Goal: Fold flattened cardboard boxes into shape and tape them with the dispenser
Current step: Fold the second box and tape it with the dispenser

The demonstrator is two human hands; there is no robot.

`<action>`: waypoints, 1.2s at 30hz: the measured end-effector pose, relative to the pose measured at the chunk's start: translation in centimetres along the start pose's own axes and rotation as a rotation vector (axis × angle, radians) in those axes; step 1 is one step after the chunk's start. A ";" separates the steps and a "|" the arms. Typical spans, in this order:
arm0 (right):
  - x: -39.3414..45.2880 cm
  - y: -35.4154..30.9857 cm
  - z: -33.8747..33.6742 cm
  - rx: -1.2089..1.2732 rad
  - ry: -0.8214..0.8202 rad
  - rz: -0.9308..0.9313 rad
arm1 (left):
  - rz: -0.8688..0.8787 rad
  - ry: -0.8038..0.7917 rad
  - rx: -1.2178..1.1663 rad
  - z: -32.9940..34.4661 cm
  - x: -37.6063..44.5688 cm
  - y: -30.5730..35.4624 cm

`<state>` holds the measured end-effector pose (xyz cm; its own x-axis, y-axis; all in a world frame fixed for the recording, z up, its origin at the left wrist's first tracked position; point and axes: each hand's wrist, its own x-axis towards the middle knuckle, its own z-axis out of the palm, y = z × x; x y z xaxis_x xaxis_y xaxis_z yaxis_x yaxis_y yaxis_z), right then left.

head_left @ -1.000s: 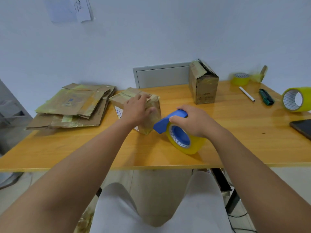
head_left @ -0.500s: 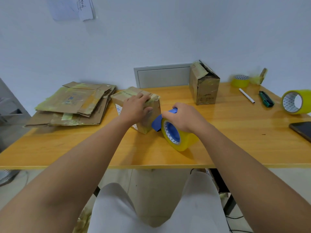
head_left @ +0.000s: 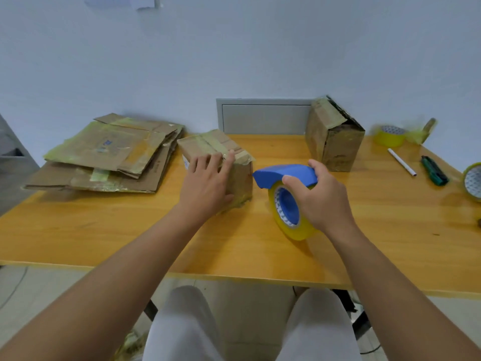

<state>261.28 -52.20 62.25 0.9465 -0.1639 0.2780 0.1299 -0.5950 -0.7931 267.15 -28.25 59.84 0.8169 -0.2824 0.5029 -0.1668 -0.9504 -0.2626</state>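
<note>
A small folded cardboard box with yellowish tape on top stands mid-table. My left hand lies flat over its near top edge, fingers spread on the flap. Just right of the box, my right hand grips a blue tape dispenser loaded with a yellow roll, standing on the wooden table. The dispenser's nose points at the box but is a little apart from it. A stack of flattened boxes lies at the left.
A second folded box stands at the back right. Beyond it are a small yellow tape roll, a white pen, a green cutter and a big roll at the right edge. A grey panel is on the wall.
My right hand has drawn the dispenser away from the box, to the right. My left hand stays pressed on the box top.
</note>
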 end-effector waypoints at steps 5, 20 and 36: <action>2.2 -0.4 1.8 0.032 0.084 0.000 | 0.010 0.145 -0.100 1.6 0.7 -0.6; 2.1 1.2 4.1 0.031 0.187 0.024 | 0.162 0.271 -0.306 4.3 1.8 -3.2; 2.7 0.9 4.2 0.041 0.195 0.063 | 0.141 0.207 -0.446 5.2 2.2 -3.8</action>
<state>265.17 -49.87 60.04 0.8784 -0.3515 0.3239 0.0881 -0.5471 -0.8324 272.39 -24.61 57.66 0.6502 -0.3889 0.6527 -0.5239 -0.8517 0.0144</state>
